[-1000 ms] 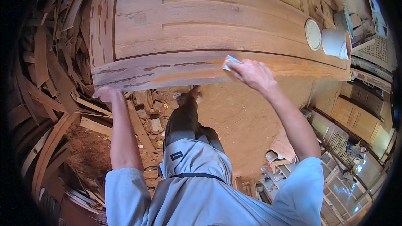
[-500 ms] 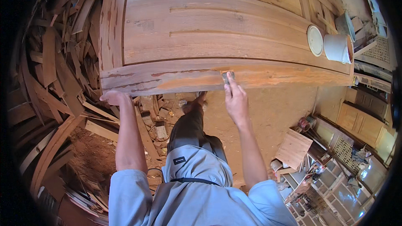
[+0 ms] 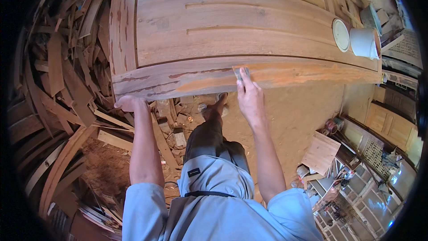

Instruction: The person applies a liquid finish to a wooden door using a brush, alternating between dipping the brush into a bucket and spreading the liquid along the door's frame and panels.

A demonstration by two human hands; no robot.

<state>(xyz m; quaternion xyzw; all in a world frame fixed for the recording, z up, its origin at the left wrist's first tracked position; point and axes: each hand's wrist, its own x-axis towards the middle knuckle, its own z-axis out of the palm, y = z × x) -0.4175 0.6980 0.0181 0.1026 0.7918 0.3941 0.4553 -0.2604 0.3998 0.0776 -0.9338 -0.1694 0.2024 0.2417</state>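
A large panelled wooden door point(image 3: 160, 40) lies flat in front of me. Orange filler point(image 3: 290, 72) is smeared along its near edge board, with dark cracks showing towards the left. My right hand point(image 3: 251, 98) pinches a small flat scraper point(image 3: 242, 73), its blade against the orange-coated board. At the near left corner, my left hand point(image 3: 131, 103) grips the board's edge from below; some of its fingers are hidden there.
A white tub point(image 3: 364, 43) and its round lid point(image 3: 341, 35) sit on the door's right end. Scrap wood point(image 3: 58, 71) is heaped at the left. Wooden panels point(image 3: 388, 122) and a pale board point(image 3: 321, 152) stand at the right. Dirt floor point(image 3: 294, 111) shows below the door.
My view has shifted slightly, so the door sits higher and further right. The scraper has slid a little left along the board. My left hand stays at the corner.
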